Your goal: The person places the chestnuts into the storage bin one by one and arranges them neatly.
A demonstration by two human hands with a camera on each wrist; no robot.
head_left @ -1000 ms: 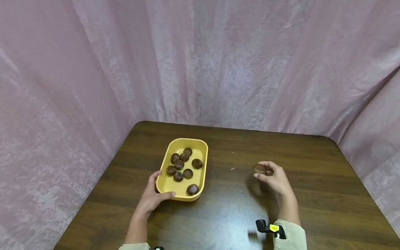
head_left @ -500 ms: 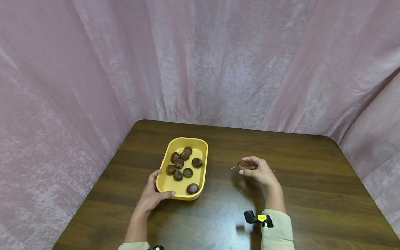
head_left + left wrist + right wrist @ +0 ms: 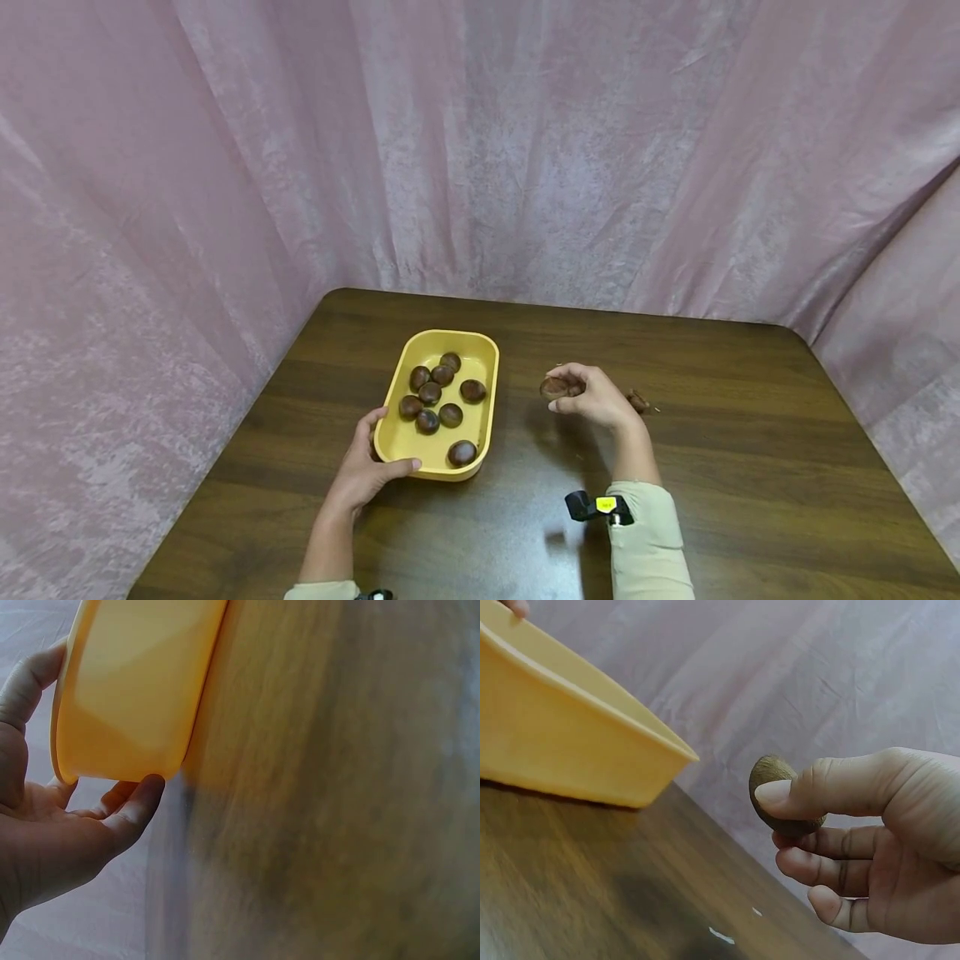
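A yellow plastic container [image 3: 480, 450] with several dark brown chestnuts [image 3: 430, 393] inside sits on the table. My left hand [image 3: 360, 471] grips its near left corner, thumb over the near rim and fingers along the left side. In the left wrist view, thumb and fingers of the left hand [image 3: 82, 832] bracket the container's wall [image 3: 135, 690]. To the right of the container, my right hand [image 3: 596, 398] pinches another chestnut [image 3: 553, 388] above the table. The right wrist view shows that chestnut [image 3: 776, 769] between thumb and fingers, its dull, lighter brown side visible.
Small brown bits [image 3: 637, 402] lie on the wooden table [image 3: 750, 467] behind the right hand. A thin white sliver [image 3: 721, 935] is on the tabletop in the right wrist view. Pink curtains [image 3: 555, 167] hang around the table's far and side edges.
My right hand has moved left toward the container, carrying the chestnut. Brown bits on the table have come into view to its right. The left hand and container have stayed put.
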